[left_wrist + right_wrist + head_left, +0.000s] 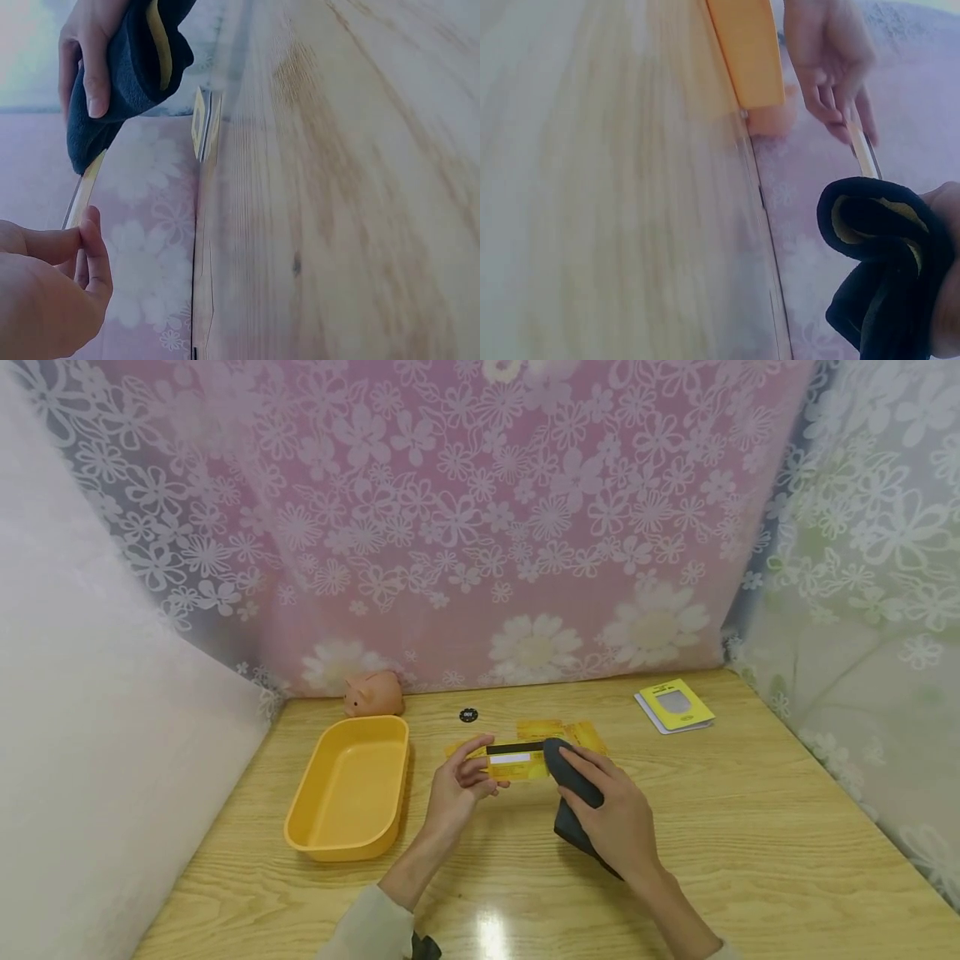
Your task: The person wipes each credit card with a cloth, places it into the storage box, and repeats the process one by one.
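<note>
Between the fingers of my left hand (459, 783) is the left end of a yellow card (517, 765) with a black stripe and a white strip, held above the table. My right hand (618, 814) grips a folded dark blue cloth (573, 777), whose upper end covers the card's right end. The right wrist view shows the cloth (889, 247) folded over, with a yellowish edge inside the fold. Seen edge-on in the left wrist view, the card (85, 187) runs from my left fingertips up to the cloth. More yellow cards (540, 727) lie on the table behind, partly hidden.
On the left stands a yellow-orange plastic tray (401, 777), with a pink piggy bank (378, 693) behind it. A black round chip (468, 715) lies near the back. At the back right is a yellow-and-white folded card holder (678, 706). Floral curtains (465, 527) border the wooden table (750, 827).
</note>
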A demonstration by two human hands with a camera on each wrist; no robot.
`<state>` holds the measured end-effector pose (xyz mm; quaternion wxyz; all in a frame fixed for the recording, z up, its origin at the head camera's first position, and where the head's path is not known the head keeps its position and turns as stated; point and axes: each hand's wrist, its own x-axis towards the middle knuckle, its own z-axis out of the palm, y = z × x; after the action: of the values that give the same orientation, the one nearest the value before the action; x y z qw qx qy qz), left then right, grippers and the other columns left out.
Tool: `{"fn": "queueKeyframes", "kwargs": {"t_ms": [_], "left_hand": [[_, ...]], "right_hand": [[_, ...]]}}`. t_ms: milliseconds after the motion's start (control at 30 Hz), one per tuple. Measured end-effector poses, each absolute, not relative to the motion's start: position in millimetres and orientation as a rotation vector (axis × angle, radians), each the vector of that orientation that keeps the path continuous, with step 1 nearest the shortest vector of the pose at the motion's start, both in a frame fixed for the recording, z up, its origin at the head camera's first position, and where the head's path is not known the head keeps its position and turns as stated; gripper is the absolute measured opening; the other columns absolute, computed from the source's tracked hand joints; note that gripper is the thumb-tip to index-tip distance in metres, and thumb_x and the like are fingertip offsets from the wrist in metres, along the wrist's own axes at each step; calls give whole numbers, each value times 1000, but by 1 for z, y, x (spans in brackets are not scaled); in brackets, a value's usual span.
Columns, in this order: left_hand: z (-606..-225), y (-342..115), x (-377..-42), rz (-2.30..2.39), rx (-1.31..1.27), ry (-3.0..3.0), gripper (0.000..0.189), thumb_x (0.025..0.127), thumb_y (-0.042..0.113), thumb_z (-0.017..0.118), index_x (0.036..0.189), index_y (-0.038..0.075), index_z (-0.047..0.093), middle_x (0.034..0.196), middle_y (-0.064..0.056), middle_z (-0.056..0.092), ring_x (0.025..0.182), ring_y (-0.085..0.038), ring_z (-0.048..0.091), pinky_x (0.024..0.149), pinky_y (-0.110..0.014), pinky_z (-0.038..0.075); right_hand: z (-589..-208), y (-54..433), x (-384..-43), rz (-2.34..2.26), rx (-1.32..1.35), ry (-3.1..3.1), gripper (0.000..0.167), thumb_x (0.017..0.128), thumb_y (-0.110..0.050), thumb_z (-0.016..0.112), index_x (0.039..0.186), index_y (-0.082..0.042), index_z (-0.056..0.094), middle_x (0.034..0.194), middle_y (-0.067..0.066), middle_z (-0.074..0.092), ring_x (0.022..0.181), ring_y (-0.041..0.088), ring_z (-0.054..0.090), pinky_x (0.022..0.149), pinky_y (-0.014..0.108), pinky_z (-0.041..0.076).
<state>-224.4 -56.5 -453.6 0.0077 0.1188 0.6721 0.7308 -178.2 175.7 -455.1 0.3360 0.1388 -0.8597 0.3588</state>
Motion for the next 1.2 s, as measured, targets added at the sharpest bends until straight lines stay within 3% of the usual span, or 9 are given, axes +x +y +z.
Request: {"fn": "queueKeyframes", "kwargs": {"t_ms": [267,567,700,833,1100,1200], "left_hand": [[-453,-58,-225,2301,373,2050,61,94,-18,62,145,16,61,109,-20,69,93,-33,73,88,-51,62],[-454,-55,-225,2281,408,2082,62,93,-18,63,145,15,60,113,-24,67,97,-43,70,88,-55,61],[-453,-54,-225,2271,413,2103,62,93,-17,64,145,17,61,114,-24,69,99,-48,69,85,-47,64],[-452,-54,-224,2266,407,2102,62,93,-16,65,145,17,61,115,-24,72,100,-49,70,81,-38,64],[-452,-53,-223,2228,408,2150,59,94,-11,69,145,17,61,119,-16,75,91,-24,75,87,-55,61],[-451,-52,-222,2210,409,2172,59,94,-10,68,145,20,62,118,-13,76,93,-21,75,88,-54,61]], "right_hand": [[-451,190,-181,967,282,-2263,59,82,-9,89,138,-19,71,137,8,67,124,35,65,91,57,59],[-449,178,-177,973,353,-2244,62,80,-7,90,138,-20,71,138,4,67,121,31,66,80,50,63],[-447,167,-174,987,412,-2225,63,79,-5,91,137,-20,71,138,4,67,120,30,67,77,47,64],[-446,155,-173,1007,464,-2230,64,78,-4,91,137,-20,71,139,5,66,122,30,66,83,46,64],[-446,133,-171,1015,549,-2234,64,78,-7,92,137,-21,71,140,4,65,124,29,66,88,45,63],[-443,126,-170,1017,565,-2240,63,79,-9,92,137,-22,71,141,4,65,124,29,65,89,45,63]]}}
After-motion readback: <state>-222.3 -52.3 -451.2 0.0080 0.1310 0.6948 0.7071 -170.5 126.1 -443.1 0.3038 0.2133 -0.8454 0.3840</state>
